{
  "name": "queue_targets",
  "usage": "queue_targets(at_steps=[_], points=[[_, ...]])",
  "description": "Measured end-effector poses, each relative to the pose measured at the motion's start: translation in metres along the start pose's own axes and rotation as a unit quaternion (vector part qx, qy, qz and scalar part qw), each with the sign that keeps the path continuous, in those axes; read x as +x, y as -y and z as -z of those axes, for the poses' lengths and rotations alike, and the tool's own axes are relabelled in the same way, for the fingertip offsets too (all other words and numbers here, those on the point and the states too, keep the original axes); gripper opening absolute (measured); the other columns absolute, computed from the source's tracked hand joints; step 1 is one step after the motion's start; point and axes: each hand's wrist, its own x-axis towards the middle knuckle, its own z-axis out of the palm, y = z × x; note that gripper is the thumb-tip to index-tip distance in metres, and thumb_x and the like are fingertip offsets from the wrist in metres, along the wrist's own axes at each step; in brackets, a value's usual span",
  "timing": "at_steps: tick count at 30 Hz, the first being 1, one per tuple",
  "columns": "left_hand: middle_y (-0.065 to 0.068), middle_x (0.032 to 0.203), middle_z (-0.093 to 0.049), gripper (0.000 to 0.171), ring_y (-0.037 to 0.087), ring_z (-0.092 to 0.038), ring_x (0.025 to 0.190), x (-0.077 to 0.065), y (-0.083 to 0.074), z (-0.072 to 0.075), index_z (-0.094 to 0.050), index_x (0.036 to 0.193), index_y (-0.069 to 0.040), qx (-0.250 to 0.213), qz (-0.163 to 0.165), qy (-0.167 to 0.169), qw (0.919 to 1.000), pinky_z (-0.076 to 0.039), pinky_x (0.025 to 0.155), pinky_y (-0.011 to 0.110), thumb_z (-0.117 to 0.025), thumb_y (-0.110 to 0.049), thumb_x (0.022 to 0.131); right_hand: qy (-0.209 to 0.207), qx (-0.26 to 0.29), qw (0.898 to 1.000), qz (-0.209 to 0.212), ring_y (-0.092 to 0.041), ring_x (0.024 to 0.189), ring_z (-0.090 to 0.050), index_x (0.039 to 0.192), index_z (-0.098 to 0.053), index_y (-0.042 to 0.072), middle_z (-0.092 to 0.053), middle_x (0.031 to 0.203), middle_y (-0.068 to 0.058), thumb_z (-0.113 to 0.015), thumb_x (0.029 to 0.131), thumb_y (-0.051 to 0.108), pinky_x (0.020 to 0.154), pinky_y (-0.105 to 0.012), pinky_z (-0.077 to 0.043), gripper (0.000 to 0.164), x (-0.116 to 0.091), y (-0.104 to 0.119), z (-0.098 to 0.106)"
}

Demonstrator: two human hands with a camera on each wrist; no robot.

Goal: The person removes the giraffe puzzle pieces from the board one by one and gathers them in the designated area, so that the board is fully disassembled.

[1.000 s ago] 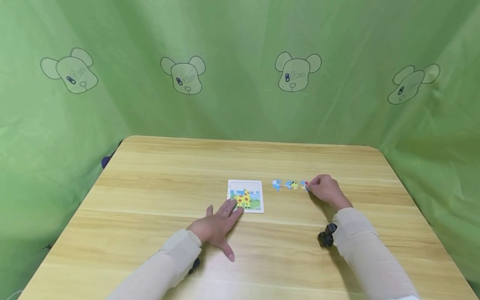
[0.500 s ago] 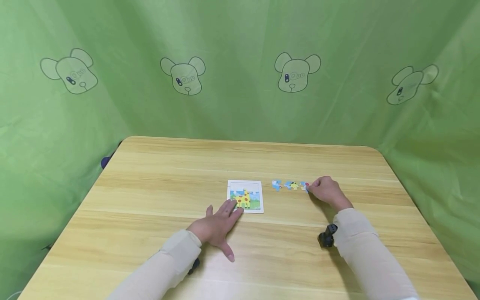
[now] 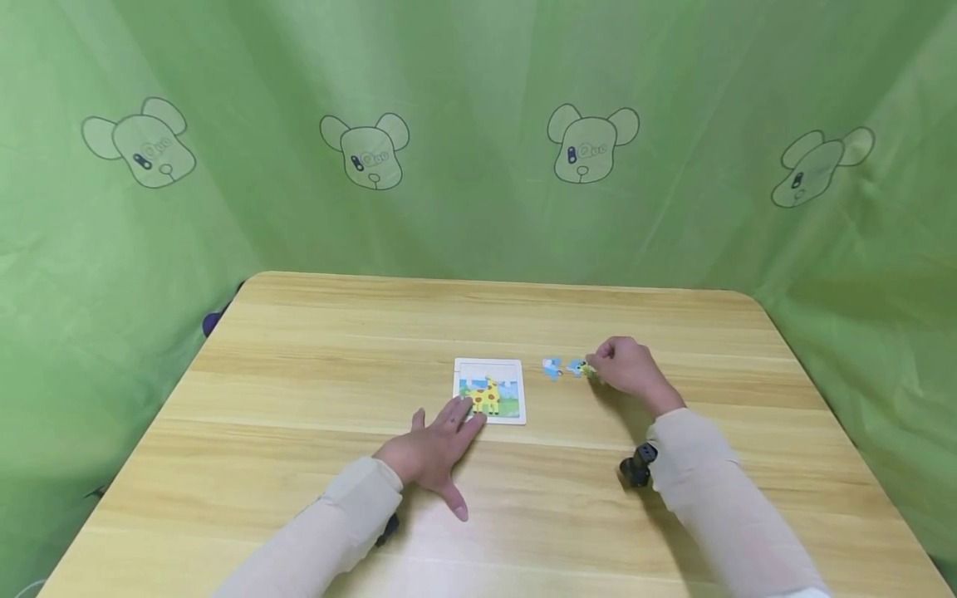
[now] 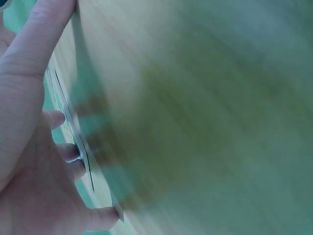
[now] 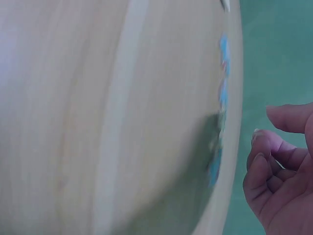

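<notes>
My left hand (image 3: 434, 453) lies with fingers spread, its fingertips resting on the near left part of a white puzzle frame (image 3: 522, 390). Inside the frame, joined pieces show a yellow giraffe (image 3: 491, 397) in the lower part; the upper strip is bare white. To its right, a blue puzzle piece (image 3: 552, 369) and a blue-and-yellow piece (image 3: 577, 367) lie in a row. Above the row's right end hovers my right hand (image 3: 630, 365), thumb and index finger apart, holding nothing. It hides a third blue piece (image 5: 214, 169), seen in the right wrist view.
The wood-grain table (image 3: 299, 365) extends all round the pieces. Beyond its far edge hangs a green curtain (image 3: 478, 224) printed with bear heads. A black wrist camera (image 3: 638, 467) sits by the right sleeve.
My right hand has left the rightmost piece and shifted left, now over the blue-and-yellow piece. The left hand and the frame stay where they were.
</notes>
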Motion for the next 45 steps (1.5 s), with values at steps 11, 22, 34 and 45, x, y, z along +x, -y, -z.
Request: queue_targets(at_steps=[11,22,34,45], points=[[0.01,0.159,0.002,0.135,0.025,0.003,0.146,0.0,-0.001,0.002,-0.008,0.153,-0.019,0.004,0.002,-0.001,1.0,-0.015,0.109,0.064,-0.075,-0.07,0.048,0.012,0.007,0.999,0.033,-0.017,0.065,-0.054,0.095,-0.06,0.001,-0.06,0.076,-0.007,-0.057,0.092,0.023,0.058,-0.027,-0.046,0.023,0.005,0.035,-0.022],[0.011,0.159,0.003,0.135,0.025,0.004,0.146,-0.001,0.0,0.0,-0.006,0.153,-0.019,0.006,0.004,0.002,1.0,-0.016,0.109,0.065,-0.074,-0.071,0.047,0.047,0.007,0.996,0.079,-0.016,0.07,-0.056,0.107,-0.06,-0.002,-0.06,0.088,-0.008,-0.056,0.091,0.016,0.067,-0.028,-0.048,0.024,0.011,0.067,-0.05],[0.012,0.159,0.004,0.136,0.026,0.004,0.146,0.001,0.001,-0.001,-0.005,0.153,-0.018,0.026,0.001,0.0,0.9997,-0.017,0.108,0.065,-0.072,-0.073,0.047,0.096,0.003,0.987,0.129,-0.018,0.091,-0.056,0.112,-0.061,0.001,-0.061,0.098,-0.007,-0.06,0.087,0.009,0.084,-0.034,-0.05,0.026,0.015,0.103,-0.082],[0.012,0.159,0.004,0.135,0.027,0.002,0.146,0.003,0.0,-0.001,-0.005,0.153,-0.017,0.055,-0.002,0.003,0.9985,-0.023,0.106,0.065,-0.069,-0.076,0.05,0.123,-0.032,0.98,0.155,-0.02,0.096,-0.054,0.116,-0.062,0.002,-0.06,0.104,-0.009,-0.067,0.084,0.008,0.09,-0.036,-0.048,0.033,0.015,0.116,-0.099]])
